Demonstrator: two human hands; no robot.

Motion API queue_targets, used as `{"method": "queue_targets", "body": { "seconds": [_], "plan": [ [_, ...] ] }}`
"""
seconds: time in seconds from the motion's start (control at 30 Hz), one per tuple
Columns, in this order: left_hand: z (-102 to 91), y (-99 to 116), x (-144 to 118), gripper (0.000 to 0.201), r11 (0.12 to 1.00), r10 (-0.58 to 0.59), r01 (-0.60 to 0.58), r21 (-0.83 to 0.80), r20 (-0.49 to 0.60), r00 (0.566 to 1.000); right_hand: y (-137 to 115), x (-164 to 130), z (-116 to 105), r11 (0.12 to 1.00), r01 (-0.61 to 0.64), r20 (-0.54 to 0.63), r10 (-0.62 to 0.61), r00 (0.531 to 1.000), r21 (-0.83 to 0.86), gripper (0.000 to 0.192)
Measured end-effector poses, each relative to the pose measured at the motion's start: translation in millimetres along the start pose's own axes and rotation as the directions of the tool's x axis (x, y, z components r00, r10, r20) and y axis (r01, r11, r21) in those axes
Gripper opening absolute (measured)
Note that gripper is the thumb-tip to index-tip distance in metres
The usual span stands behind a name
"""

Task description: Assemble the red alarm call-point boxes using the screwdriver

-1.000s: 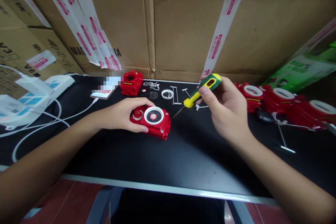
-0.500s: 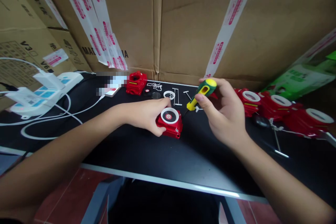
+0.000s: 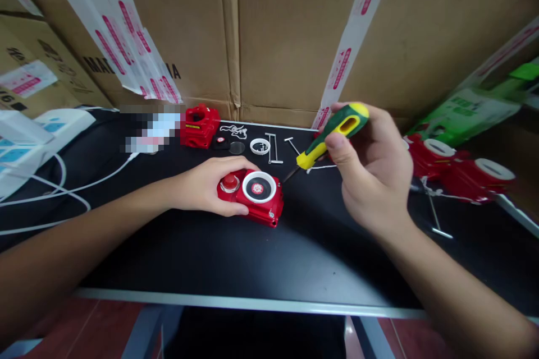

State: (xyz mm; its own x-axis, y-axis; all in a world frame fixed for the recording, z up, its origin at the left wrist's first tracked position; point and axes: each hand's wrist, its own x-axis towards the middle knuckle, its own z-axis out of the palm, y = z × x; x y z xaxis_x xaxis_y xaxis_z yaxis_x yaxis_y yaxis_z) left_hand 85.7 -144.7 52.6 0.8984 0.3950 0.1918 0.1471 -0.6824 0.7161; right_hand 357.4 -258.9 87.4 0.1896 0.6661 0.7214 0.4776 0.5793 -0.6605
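Observation:
My left hand grips a red plastic device lying flat on the black table; the device has a red button and a white-rimmed round dial on top. My right hand holds a green and yellow screwdriver tilted down to the left, its dark tip hovering just right of the device, apart from it.
Behind the device lie a second red housing, a white ring, metal pins and small parts. More red units sit at the right. White power strips and cables are at the left. Cardboard boxes wall the back.
The red device lies flat again with its button showing, after being turned under my left hand. My right hand has lifted the screwdriver slightly; the camera view shifted.

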Motion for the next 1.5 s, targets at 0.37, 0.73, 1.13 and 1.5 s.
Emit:
{"method": "queue_targets", "body": {
  "seconds": [0.37,0.73,1.13,1.5],
  "plan": [
    [0.9,4,1,0.059,1.000,0.012,-0.012,0.017,-0.008,1.000,2,-3,3,1.000,0.008,-0.009,-0.008,1.000,-0.012,0.031],
    [0.6,6,-1,0.063,0.999,-0.028,0.028,0.021,0.006,1.000,-6,0,0,0.996,-0.083,0.042,0.084,0.996,-0.030,0.038],
    [3.8,10,-3,0.073,0.997,-0.075,0.076,-0.013,0.079,0.994,-7,5,5,0.971,-0.190,0.118,0.173,0.978,0.145,0.056],
    [0.7,13,-3,0.079,0.993,-0.120,0.118,0.029,0.080,0.990,-10,2,3,0.982,-0.150,0.121,0.136,0.983,0.113,0.043]
  ]
}}
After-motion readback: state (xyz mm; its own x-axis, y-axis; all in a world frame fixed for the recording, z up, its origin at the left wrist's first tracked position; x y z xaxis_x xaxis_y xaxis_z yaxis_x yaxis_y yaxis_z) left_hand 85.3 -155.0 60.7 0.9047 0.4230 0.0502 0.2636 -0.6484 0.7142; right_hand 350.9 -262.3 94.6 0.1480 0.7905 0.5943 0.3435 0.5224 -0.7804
